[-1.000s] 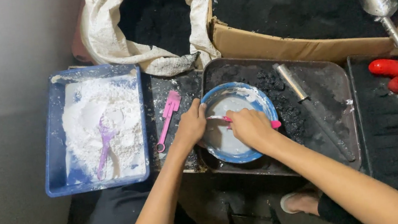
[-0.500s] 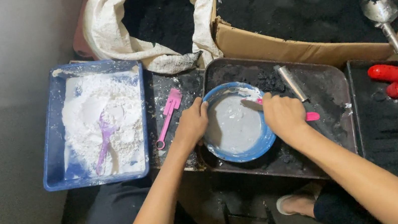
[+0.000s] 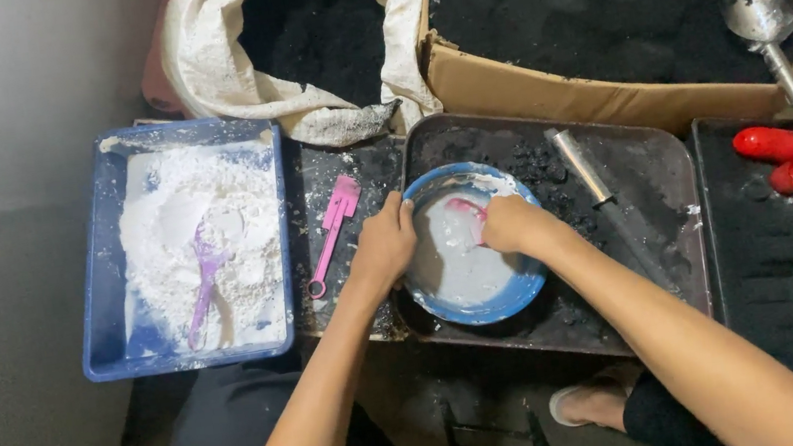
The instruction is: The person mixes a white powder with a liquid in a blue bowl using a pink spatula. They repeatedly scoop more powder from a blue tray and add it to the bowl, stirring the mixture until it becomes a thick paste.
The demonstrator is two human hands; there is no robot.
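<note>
While left hand (image 3: 381, 245) grips blue bowl (image 3: 477, 306), right hand (image 3: 509, 222) holds pink spatula (image 3: 463, 208).

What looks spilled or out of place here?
Black powder is scattered over the dark tray around the blue bowl, and white powder dusts the rim of the blue tub. The pink spatula lies loose between them.

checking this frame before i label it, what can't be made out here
Head view only:
- Pink tool in the right hand: the fist covers its handle.
- Blue bowl left rim: the left hand covers it.
- White sack and cardboard box: cut off by the top edge.
- Red objects: too small to identify.
</note>
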